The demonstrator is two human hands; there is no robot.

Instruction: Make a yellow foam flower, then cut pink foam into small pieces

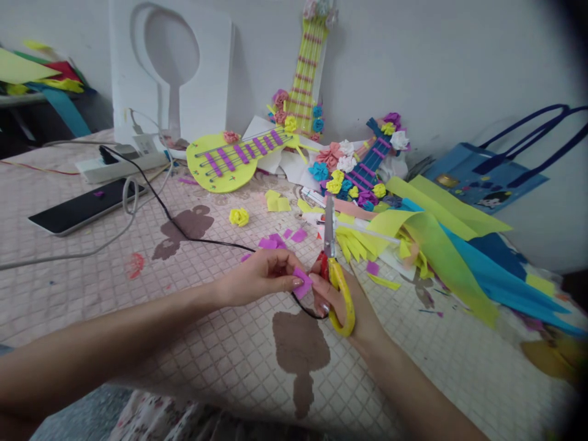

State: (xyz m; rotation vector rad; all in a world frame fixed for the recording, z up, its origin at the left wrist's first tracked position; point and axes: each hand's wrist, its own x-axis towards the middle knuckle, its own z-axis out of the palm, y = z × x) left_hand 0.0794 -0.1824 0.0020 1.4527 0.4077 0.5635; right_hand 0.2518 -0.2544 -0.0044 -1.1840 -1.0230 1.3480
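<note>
My left hand (266,277) pinches a small purple piece of crepe paper (302,283) between thumb and fingertips. My right hand (351,306) has its fingers through the red and yellow handles of a pair of scissors (329,236), whose blades point up and away from me and look closed. Its fingertips come close to the purple piece; whether they touch it I cannot tell. Beyond my left hand lie several loose purple paper squares (274,241). A yellow paper flower (239,217) sits farther back. A black cable (215,242) runs behind my left hand.
Paper-decorated toy guitars, one yellow (225,162) and one blue (370,160), lie at the back. Yellow crepe strips (436,263) spread along the right, near a blue bag (473,174). At left are a dark tablet-like slab (85,207) and a power strip (122,165).
</note>
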